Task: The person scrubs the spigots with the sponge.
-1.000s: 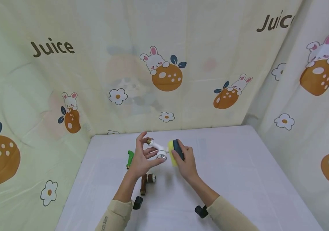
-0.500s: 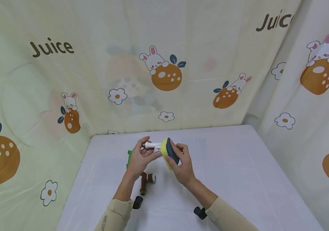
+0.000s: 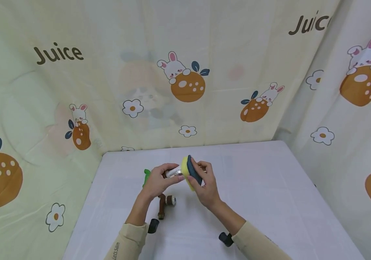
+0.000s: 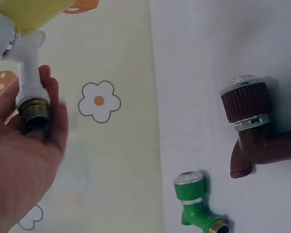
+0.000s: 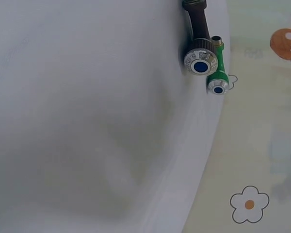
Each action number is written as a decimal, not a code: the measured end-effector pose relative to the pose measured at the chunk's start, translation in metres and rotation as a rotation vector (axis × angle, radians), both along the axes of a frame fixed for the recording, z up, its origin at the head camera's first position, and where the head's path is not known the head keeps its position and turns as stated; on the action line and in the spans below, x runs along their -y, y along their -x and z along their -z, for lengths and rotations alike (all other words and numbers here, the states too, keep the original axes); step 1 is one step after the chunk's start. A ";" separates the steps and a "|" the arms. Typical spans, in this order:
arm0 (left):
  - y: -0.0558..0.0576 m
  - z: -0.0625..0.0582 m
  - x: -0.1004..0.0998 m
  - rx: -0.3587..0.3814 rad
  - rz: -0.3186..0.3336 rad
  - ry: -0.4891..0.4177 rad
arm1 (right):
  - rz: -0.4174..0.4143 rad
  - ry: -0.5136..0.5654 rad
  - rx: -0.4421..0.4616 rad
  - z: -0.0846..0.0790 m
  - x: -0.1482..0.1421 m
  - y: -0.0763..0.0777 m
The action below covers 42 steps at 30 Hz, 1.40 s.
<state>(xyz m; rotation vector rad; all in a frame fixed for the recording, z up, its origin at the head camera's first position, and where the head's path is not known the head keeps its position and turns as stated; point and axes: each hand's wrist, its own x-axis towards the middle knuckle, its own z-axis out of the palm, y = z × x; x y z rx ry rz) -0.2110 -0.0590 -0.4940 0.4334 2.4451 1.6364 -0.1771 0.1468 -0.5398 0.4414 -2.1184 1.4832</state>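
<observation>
presently, the left hand (image 3: 158, 181) holds the white tap (image 3: 173, 171) between thumb and fingers, threaded end near the palm; the right hand (image 3: 208, 186) grips the yellow-and-dark sponge (image 3: 193, 172) against the tap's opposite end.

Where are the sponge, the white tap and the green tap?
Sponge (image 3: 193, 171): head view, on its dark layer.
White tap (image 4: 29, 70): left wrist view, on its tube.
Green tap (image 4: 196, 211): left wrist view, on its body.

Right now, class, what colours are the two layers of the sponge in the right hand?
The sponge has yellow and dark blue-grey layers, clearest in the head view.
</observation>
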 end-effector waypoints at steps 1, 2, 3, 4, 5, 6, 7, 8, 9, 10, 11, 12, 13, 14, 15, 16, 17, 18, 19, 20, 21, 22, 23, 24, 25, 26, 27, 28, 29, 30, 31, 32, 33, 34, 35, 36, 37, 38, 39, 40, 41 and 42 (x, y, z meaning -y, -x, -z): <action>0.000 0.000 0.000 -0.008 0.005 0.004 | -0.005 -0.008 -0.008 0.000 -0.001 0.000; 0.000 0.000 0.001 -0.018 0.010 0.010 | -0.010 -0.018 -0.017 0.000 -0.001 0.001; 0.000 0.001 0.001 -0.028 0.019 0.013 | -0.015 -0.025 -0.025 0.000 -0.002 0.001; 0.001 0.001 0.002 -0.034 0.028 0.014 | -0.018 -0.034 -0.032 -0.001 -0.002 0.001; 0.001 0.001 0.003 -0.037 0.039 0.012 | -0.020 -0.045 -0.036 -0.002 -0.003 0.001; 0.001 0.002 0.004 -0.039 0.049 0.014 | -0.020 -0.057 -0.035 -0.003 -0.003 0.001; 0.002 0.002 0.004 -0.043 0.058 0.017 | -0.019 -0.073 -0.035 -0.003 -0.004 0.001; 0.003 0.002 0.005 -0.049 0.070 0.018 | -0.019 -0.089 -0.031 -0.004 -0.004 0.001; 0.003 0.002 0.007 -0.053 0.079 0.023 | -0.020 -0.105 -0.026 -0.004 -0.005 0.002; 0.004 0.003 0.008 -0.054 0.088 0.031 | -0.023 -0.121 -0.015 -0.005 -0.006 0.002; 0.004 0.003 0.009 -0.056 0.095 0.042 | -0.028 -0.135 -0.008 -0.005 -0.006 0.003; 0.004 0.002 0.009 -0.058 0.101 0.054 | -0.034 -0.146 0.002 -0.005 -0.007 0.004; 0.004 0.002 0.010 -0.060 0.110 0.063 | -0.034 -0.162 0.014 -0.005 -0.007 0.005; 0.004 0.002 0.011 -0.060 0.123 0.077 | -0.032 -0.174 0.029 -0.006 -0.008 0.006; 0.003 0.002 0.011 -0.052 0.138 0.089 | -0.026 -0.184 0.045 -0.006 -0.008 0.007; 0.002 0.002 0.010 -0.049 0.155 0.101 | -0.015 -0.193 0.060 -0.006 -0.008 0.008; 0.002 0.002 0.010 -0.046 0.170 0.111 | -0.001 -0.201 0.068 -0.006 -0.008 0.009; 0.001 0.003 0.010 -0.042 0.183 0.119 | 0.017 -0.211 0.078 -0.006 -0.009 0.010; 0.001 0.003 0.009 -0.039 0.195 0.127 | 0.037 -0.222 0.081 -0.005 -0.009 0.011; 0.001 0.003 0.009 -0.036 0.203 0.134 | 0.053 -0.226 0.078 -0.005 -0.009 0.012; 0.000 0.003 0.008 -0.033 0.207 0.137 | 0.071 -0.232 0.068 -0.005 -0.009 0.012; 0.000 0.003 0.008 -0.034 0.208 0.143 | 0.091 -0.238 0.056 -0.004 -0.009 0.013; -0.001 0.003 0.007 -0.030 0.209 0.147 | 0.111 -0.244 0.044 -0.004 -0.009 0.014; -0.001 0.003 0.007 -0.027 0.215 0.152 | 0.132 -0.248 0.034 -0.004 -0.009 0.015; -0.001 0.003 0.007 -0.024 0.224 0.160 | 0.152 -0.251 0.025 -0.003 -0.010 0.016; -0.002 0.002 0.007 -0.019 0.234 0.168 | 0.170 -0.245 0.022 -0.003 -0.010 0.017; -0.002 0.002 0.007 -0.014 0.246 0.174 | 0.185 -0.238 0.022 -0.004 -0.011 0.018; -0.002 0.002 0.007 -0.008 0.260 0.179 | 0.199 -0.225 0.025 -0.004 -0.011 0.018; -0.002 0.001 0.007 -0.002 0.271 0.184 | 0.205 -0.208 0.033 -0.004 -0.012 0.018; -0.002 0.001 0.006 0.003 0.280 0.186 | 0.208 -0.189 0.040 -0.004 -0.013 0.018; -0.002 0.001 0.006 0.009 0.286 0.182 | 0.204 -0.170 0.045 -0.004 -0.014 0.018; -0.002 0.001 0.006 0.020 0.289 0.170 | 0.194 -0.149 0.052 -0.003 -0.014 0.017; -0.002 0.002 0.006 0.032 0.292 0.152 | 0.181 -0.136 0.054 -0.003 -0.014 0.017; -0.001 0.002 0.006 0.041 0.291 0.134 | 0.163 -0.121 0.049 -0.002 -0.015 0.015; -0.001 0.003 0.006 0.050 0.292 0.108 | 0.137 -0.107 0.040 -0.001 -0.015 0.014; 0.000 0.003 0.006 0.060 0.291 0.078 | 0.109 -0.095 0.025 0.001 -0.015 0.012; 0.000 0.004 0.005 0.067 0.288 0.047 | 0.082 -0.086 0.004 0.002 -0.015 0.010; 0.000 0.004 0.005 0.070 0.286 0.014 | 0.055 -0.077 -0.020 0.004 -0.015 0.008; 0.001 0.003 0.005 0.068 0.282 -0.014 | 0.028 -0.069 -0.047 0.005 -0.014 0.006; 0.001 0.003 0.005 0.062 0.281 -0.040 | 0.005 -0.061 -0.072 0.006 -0.013 0.005; 0.002 0.003 0.004 0.057 0.280 -0.066 | -0.014 -0.057 -0.091 0.007 -0.012 0.003; 0.002 0.002 0.004 0.052 0.277 -0.083 | -0.029 -0.051 -0.104 0.003 -0.010 0.000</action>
